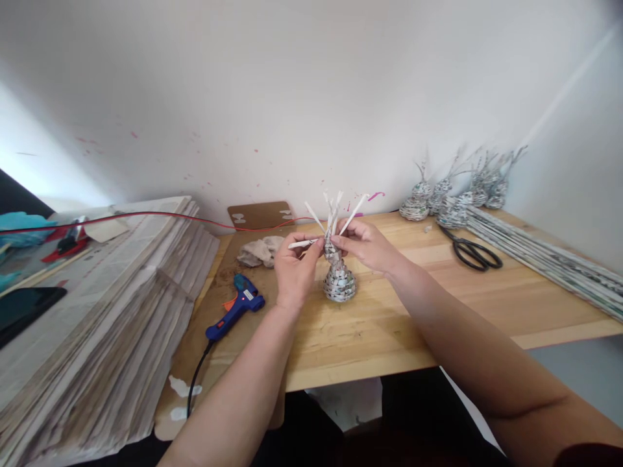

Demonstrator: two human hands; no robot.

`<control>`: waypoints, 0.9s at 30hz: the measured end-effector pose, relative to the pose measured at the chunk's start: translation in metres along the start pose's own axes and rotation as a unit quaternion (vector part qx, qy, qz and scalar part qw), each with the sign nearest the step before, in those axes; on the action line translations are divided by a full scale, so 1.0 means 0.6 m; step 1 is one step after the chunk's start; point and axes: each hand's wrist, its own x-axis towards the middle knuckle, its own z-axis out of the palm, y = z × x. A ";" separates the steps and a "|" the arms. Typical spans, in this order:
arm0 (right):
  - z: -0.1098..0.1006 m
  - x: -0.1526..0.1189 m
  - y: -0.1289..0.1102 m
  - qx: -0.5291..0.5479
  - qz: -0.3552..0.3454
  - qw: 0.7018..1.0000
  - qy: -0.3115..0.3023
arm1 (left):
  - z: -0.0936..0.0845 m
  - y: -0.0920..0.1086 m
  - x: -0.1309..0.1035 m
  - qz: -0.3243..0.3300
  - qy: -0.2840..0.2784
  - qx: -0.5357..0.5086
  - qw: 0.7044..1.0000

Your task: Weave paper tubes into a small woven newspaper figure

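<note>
A woven paper figure (340, 283) stands upright on the wooden table, with a wide round base and a narrow neck. Several rolled paper strips (333, 213) stick up and fan out from its top. At the left of the neck, my left hand (296, 263) is closed, with a pale paper strip (302, 244) pinched between thumb and fingers. My right hand (363, 244) grips the upper part of the figure from the right, thumb in front and fingers partly hidden behind the strips.
A blue glue gun (236, 307) lies on brown cardboard (217, 357), near a crumpled cloth (257, 251). Stacked newspapers (146, 305) fill the left, bearing a phone (29, 306). Black scissors (471, 253), long paper rolls (545, 259) and several woven figures (416, 202) are at right.
</note>
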 end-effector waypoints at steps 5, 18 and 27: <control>-0.004 0.005 0.001 -0.064 -0.084 0.994 0.000 | -0.004 0.006 -0.002 0.029 -0.013 0.060 0.998; -0.005 0.006 0.001 -0.033 -0.013 0.999 0.031 | -0.002 0.007 0.003 -0.045 -0.017 0.033 0.998; 0.005 -0.006 -0.004 -0.087 -0.022 0.996 0.015 | 0.003 0.011 0.000 -0.060 0.001 0.016 0.998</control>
